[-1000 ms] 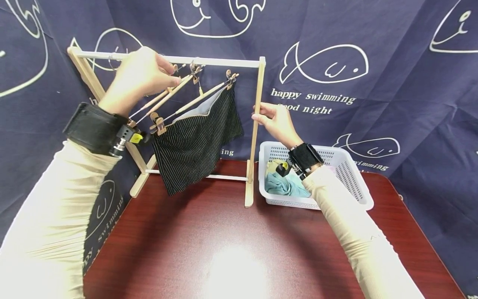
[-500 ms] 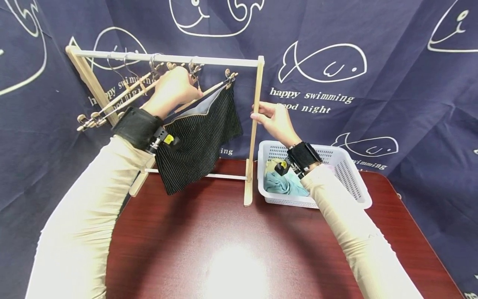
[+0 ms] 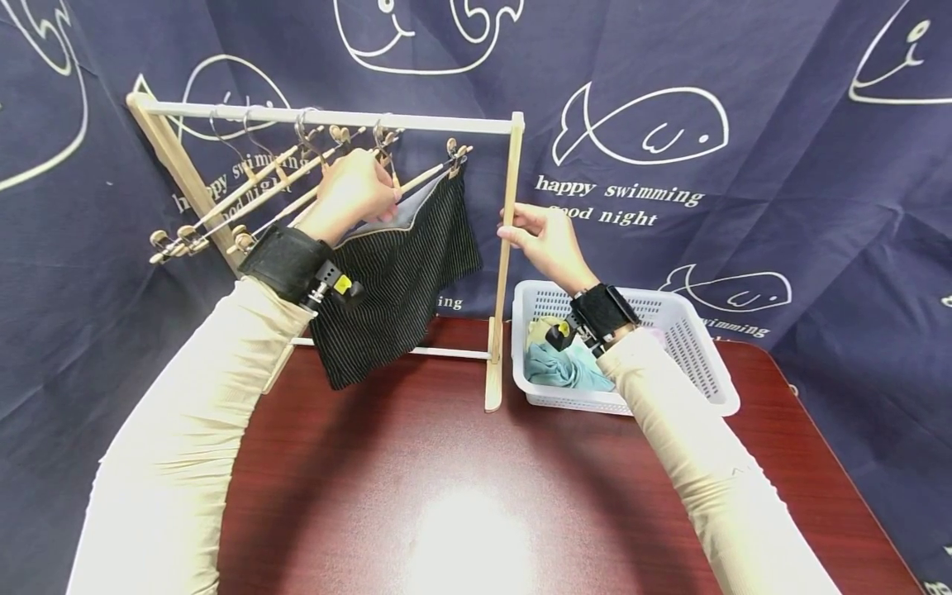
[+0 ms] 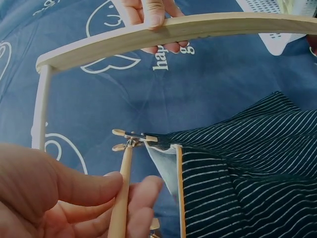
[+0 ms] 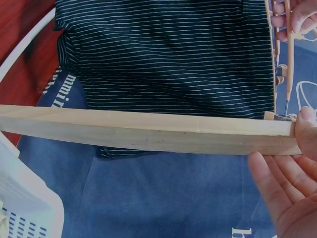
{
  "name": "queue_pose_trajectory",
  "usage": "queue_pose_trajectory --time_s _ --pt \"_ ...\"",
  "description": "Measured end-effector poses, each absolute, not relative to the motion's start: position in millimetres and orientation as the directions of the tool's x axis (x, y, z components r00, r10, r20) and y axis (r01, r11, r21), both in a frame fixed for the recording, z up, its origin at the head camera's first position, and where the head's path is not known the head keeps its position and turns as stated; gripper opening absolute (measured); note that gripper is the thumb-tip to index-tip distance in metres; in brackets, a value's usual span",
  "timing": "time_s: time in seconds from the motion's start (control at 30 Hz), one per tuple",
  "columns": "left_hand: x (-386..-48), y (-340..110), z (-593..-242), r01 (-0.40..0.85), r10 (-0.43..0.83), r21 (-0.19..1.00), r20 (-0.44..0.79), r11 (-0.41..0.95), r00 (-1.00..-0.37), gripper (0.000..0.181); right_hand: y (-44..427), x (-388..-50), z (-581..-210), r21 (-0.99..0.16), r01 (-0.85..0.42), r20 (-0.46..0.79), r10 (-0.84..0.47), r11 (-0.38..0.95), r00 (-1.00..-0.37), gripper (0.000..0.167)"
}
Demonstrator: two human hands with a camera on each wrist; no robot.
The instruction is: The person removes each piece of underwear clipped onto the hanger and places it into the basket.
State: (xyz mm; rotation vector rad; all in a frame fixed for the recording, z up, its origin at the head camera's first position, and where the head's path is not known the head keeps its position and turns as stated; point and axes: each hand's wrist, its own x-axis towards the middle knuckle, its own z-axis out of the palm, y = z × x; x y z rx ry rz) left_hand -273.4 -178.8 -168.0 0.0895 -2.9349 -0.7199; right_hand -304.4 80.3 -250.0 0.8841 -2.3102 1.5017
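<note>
My left hand [image 3: 355, 188] pinches the wooden bar of a clip hanger [image 4: 120, 210] between thumb and fingers. From this hanger hangs a black garment with thin white stripes [image 3: 405, 285], which looks like shorts. A wooden clip [image 4: 136, 139] grips one end of its waist; the clip at the near end is hidden behind my left arm in the head view. The hanger's hook is over the white top rail [image 3: 446, 124] of a small wooden rack. On the rack's right post [image 3: 509, 190], my right hand [image 3: 554, 244] holds with thumb and fingers.
Several bare clip hangers [image 3: 256, 186] hang left on the same rail. To the rack's right, a white plastic basket [image 3: 699, 355] holds a light blue cloth [image 3: 567, 368] and other pieces. The reddish table [image 3: 357, 496] meets a dark blue fish-print curtain [image 3: 632, 49].
My left hand has moved right, away from the bare hangers, to the bar of the garment's hanger. The bare hangers now show at the left. My right hand stays on the post.
</note>
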Motion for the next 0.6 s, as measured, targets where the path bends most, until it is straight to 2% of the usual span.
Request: queue_pose_trajectory --time_s 0.17,0.47,0.6 --pt "-275 -177 -168 -0.043 -0.104 0.494 0.096 0.868 -0.990 0.020 80 -302 -249 -0.747 -0.599 0.504 -0.341 0.289 -0.794 0.023" --pt "-277 -180 -166 -0.078 -0.133 0.456 0.089 0.887 -0.987 0.024 80 -305 -251 -0.755 -0.591 0.495 -0.344 0.285 -0.798 0.023" --pt "-274 -182 -160 -0.067 -0.127 0.462 0.102 0.884 -0.987 0.025 81 -323 -263 -0.767 -0.585 0.497 -0.333 0.264 -0.801 0.024"
